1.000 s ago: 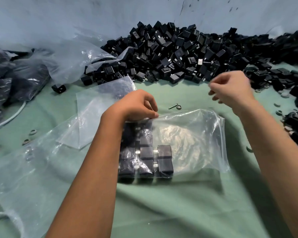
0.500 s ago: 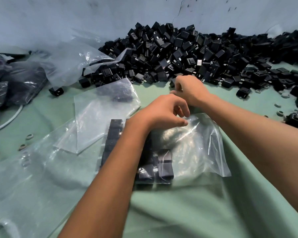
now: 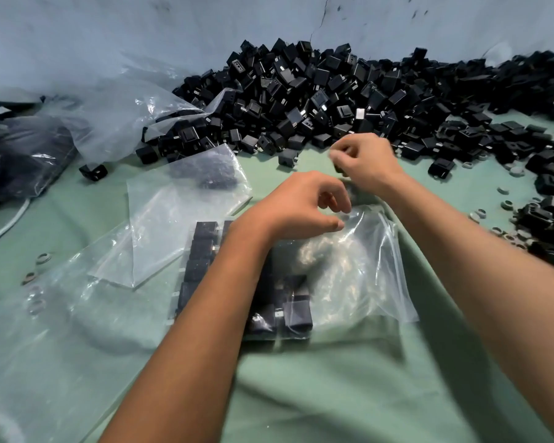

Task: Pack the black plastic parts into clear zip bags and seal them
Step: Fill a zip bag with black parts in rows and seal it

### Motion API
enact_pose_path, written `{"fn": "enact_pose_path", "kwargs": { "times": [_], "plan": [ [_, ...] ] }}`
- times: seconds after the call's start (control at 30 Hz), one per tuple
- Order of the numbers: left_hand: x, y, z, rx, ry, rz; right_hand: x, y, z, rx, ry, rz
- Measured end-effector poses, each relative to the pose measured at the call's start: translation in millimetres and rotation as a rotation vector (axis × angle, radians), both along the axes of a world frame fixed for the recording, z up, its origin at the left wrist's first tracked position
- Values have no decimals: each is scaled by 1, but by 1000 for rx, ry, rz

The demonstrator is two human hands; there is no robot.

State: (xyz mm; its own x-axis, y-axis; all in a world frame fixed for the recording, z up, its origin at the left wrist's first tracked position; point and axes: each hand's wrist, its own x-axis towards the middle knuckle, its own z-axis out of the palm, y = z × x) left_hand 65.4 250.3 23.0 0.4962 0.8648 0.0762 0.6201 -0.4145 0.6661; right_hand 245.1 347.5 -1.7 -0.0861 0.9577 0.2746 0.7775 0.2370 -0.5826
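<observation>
A clear zip bag point(image 3: 362, 276) lies on the green cloth point(image 3: 333, 394) in front of me, with rows of black plastic parts point(image 3: 202, 251) inside along its left side. My left hand point(image 3: 301, 206) pinches the bag's top edge between thumb and fingers, and its forearm covers part of the rows. Just beyond the bag's mouth my right hand point(image 3: 368, 161) hovers with fingers curled round a blurred black part point(image 3: 338, 168). The big heap of loose black parts point(image 3: 317, 100) fills the back of the table.
Empty clear bags point(image 3: 179, 212) lie to the left of the zip bag, on a wide plastic sheet point(image 3: 45, 330). A crumpled large plastic bag point(image 3: 119, 116) and dark filled bags point(image 3: 13, 161) sit far left. Small rings point(image 3: 506, 204) and more parts point(image 3: 550, 215) scatter at right.
My right hand reached to the heap's edge and has come back toward the bag's mouth with a black part. My left hand slid right along the bag's top edge.
</observation>
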Motion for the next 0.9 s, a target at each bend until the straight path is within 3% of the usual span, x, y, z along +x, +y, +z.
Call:
{"fn": "enact_pose_path", "kwargs": {
  "times": [0.13,0.37,0.53,0.7,0.9],
  "plan": [
    [12,-5,0,31,-15,-69,33,-55,-4,-73,693,-197],
    [29,-8,-9,105,90,-149,60,-103,-27,-252,1006,21],
    [21,-4,0,242,91,-110,68,-111,-19,-372,1016,281],
    [4,-1,12,202,-4,-49,64,-120,-10,-417,761,632],
    [1,-3,16,211,-41,-47,41,-126,-9,-579,663,682]
  ]
}}
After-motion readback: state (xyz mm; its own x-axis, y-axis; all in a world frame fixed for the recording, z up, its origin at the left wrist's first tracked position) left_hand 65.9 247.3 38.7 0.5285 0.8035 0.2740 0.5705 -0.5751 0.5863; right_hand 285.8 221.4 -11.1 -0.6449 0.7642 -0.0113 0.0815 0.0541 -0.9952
